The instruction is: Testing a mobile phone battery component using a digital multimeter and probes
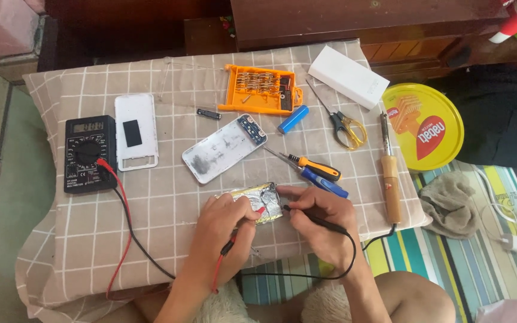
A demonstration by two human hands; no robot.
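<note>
My left hand (222, 230) holds a red test probe (245, 225) against a foil-wrapped pack (259, 200) lying on the checked cloth (169, 203). My right hand (318, 218) grips a black test probe (315, 220), its tip touching the pack's right end. Red and black leads run left to a black multimeter (90, 154) with a lit display. Just beyond the pack lies an open white case half (224, 148) with a small circuit board at its far end.
A white cover (136, 131), orange bit set (261, 90), blue cylindrical cell (293, 119), scissors (343, 124), two screwdrivers (315, 172), a soldering iron (389, 173) and a white box (348, 76) lie on the cloth. A yellow round tin (423, 127) sits right.
</note>
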